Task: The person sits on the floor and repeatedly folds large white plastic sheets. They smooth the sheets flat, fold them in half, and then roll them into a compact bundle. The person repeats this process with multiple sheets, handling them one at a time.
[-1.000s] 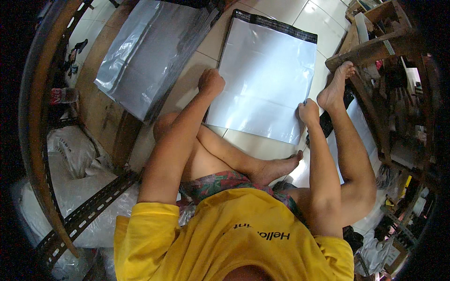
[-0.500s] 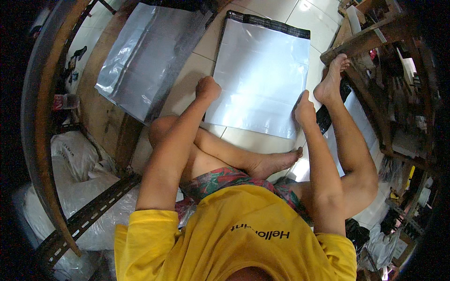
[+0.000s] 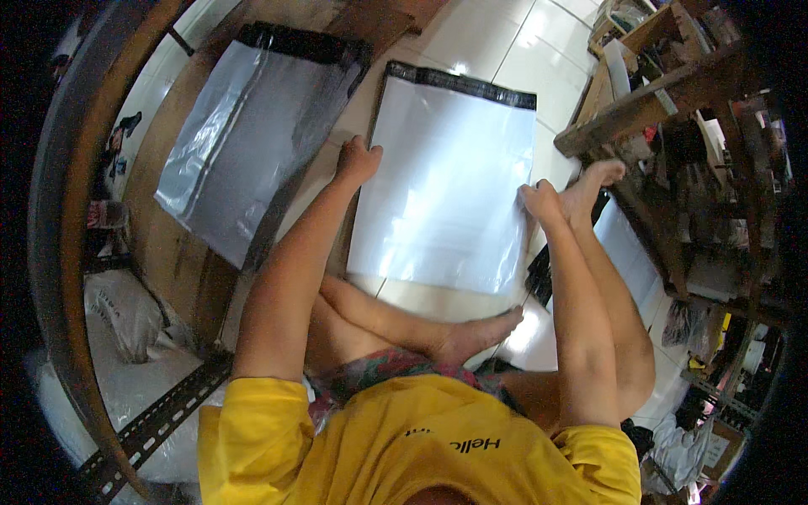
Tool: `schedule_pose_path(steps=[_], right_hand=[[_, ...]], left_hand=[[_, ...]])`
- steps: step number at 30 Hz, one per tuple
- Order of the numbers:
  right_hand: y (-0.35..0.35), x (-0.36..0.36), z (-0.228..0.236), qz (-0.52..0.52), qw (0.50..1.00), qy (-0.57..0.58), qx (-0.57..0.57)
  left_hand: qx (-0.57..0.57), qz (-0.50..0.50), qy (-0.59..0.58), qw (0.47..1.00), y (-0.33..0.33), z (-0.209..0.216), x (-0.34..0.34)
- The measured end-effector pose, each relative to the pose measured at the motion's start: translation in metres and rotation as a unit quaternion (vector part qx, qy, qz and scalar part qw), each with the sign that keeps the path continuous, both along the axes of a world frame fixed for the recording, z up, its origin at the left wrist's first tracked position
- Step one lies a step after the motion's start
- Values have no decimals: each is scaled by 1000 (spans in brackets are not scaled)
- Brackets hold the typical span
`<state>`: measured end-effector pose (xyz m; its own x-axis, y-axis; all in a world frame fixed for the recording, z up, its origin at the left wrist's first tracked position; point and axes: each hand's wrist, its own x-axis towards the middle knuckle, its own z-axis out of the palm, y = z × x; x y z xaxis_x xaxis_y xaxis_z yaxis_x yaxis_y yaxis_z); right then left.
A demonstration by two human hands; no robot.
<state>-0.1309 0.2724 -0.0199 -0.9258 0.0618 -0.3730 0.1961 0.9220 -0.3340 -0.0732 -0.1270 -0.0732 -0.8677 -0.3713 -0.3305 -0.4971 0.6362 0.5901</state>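
Note:
A grey-white plastic mailing bag (image 3: 446, 181) with a black band along its far end lies over the tiled floor in front of me. My left hand (image 3: 359, 162) is closed in a pinch at its left edge, about halfway along. At the right edge, my right hand (image 3: 542, 202) pinches too, thumb and finger together beside my foot. The bag looks flat and smooth, with light glaring off its middle. The fingertips of both hands are partly hidden.
More grey bags with black ends (image 3: 261, 126) lie on a low wooden board at the left. Another bag (image 3: 627, 244) lies under my right leg. A wooden frame (image 3: 656, 93) stands at the right. Wrapped plastic bundles (image 3: 126, 328) sit behind a slotted metal bar (image 3: 168, 417).
The whole view has shifted, so the bags appear lower in the picture. Both hands now sit farther up the bag's sides, nearer its black band.

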Motion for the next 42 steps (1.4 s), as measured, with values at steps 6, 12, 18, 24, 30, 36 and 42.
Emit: schedule_pose_path(steps=[6, 12, 18, 24, 30, 36, 42], right_hand=[[10, -89, -32, -26, 1000, -6, -17], [-12, -116, -31, 50, 998, -28, -10], [-22, -120, -27, 27, 997, -53, -55], [-19, -118, -38, 44, 999, -8, -14], [0, -120, -62, 32, 998, -19, -57], [-27, -81, -16, 10, 999, -23, -48], [-34, -75, -17, -11, 1000, 24, -12]], left_hand=[[-84, 10, 42, 996, -12, -61, -110], [-52, -13, -40, 998, -13, -50, -138], [-57, 6, -15, 998, -33, -29, -114], [-9, 51, -14, 999, -15, -4, -118], [-6, 75, -8, 997, -17, -23, -112], [-31, 68, -47, 996, -20, -21, -75], [-32, 23, -36, 999, -10, -9, -78]])
